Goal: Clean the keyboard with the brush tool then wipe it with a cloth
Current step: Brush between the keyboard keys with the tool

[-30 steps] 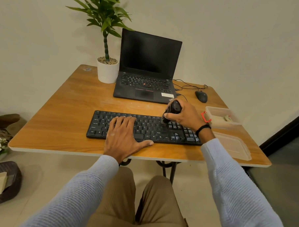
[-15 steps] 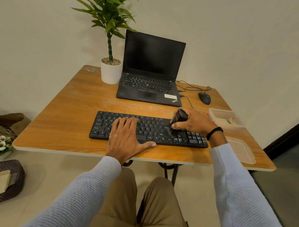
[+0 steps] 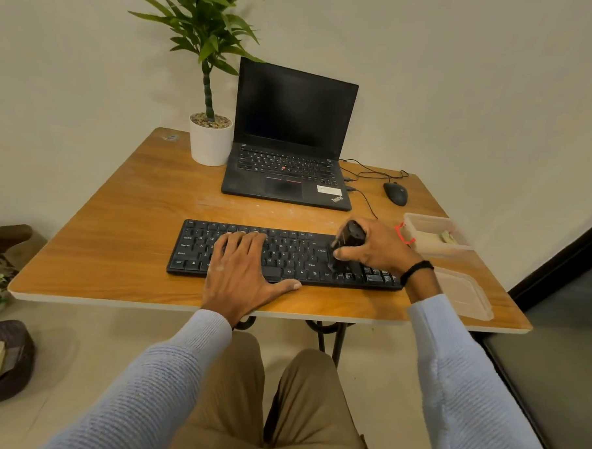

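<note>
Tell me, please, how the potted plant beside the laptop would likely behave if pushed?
The potted plant probably feels bottom-heavy: pebbles top its white pot. Its tall leafy stalk suggests it could tip if pushed high up. Pushed low, it likely slides on the smooth table.

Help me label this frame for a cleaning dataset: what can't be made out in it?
Head view only:
- Tip of the brush tool: the right hand wraps it, and it is dark against the keyboard.
- Keys left of centre: covered by the flat left hand.
- Contents of the clear box: too small to name.
- The cloth: not identifiable anywhere.
</note>
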